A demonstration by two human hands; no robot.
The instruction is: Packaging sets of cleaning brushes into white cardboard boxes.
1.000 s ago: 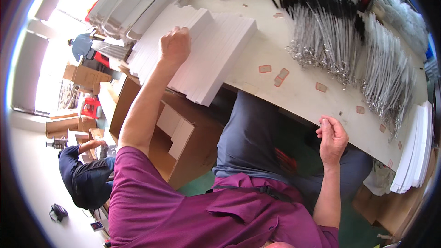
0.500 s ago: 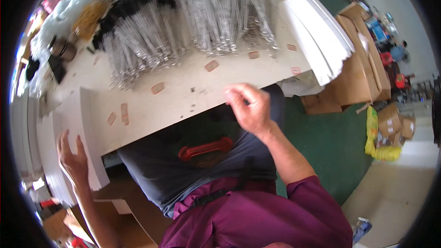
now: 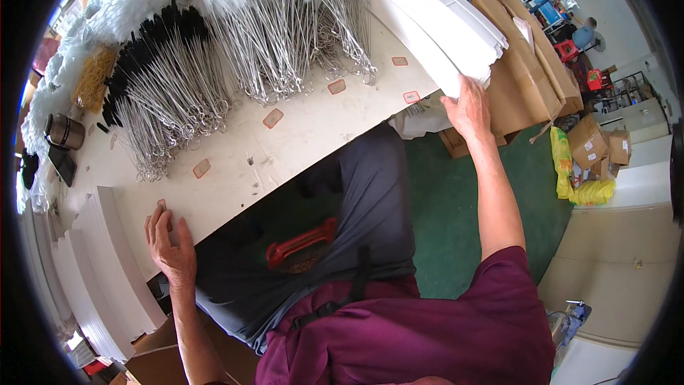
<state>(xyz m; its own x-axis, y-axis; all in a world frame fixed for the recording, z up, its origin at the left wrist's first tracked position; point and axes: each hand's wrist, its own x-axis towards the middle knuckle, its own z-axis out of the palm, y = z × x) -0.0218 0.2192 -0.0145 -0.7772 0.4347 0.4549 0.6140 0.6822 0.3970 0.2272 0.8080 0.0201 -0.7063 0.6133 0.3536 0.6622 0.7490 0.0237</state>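
Observation:
My right hand (image 3: 470,110) reaches to the near end of a stack of long white card sheets (image 3: 443,25) at the table's right end. Its fingertips touch the stack's near corner, with the thumb held apart. My left hand (image 3: 172,248) rests at the table's front edge on the left, fingers slightly bent and thumb spread, nothing in it. Beside it stand folded white card pieces (image 3: 107,271) in a row. Farther back lie two heaps of looped wire-handled brushes: black-bristled brushes (image 3: 167,89) and white-tipped brushes (image 3: 274,36).
White fluffy bundles (image 3: 107,18) and a yellowish bristle bundle (image 3: 94,80) lie at the far left, near a dark metal cup (image 3: 64,132). Open cardboard boxes (image 3: 524,64) stand right of the table. Under the table edge sits a red plastic object (image 3: 303,242).
My right hand has moved right, from above the front edge to the white stack. My left hand has shifted from the folded white pieces onto the tabletop. The view has turned somewhat.

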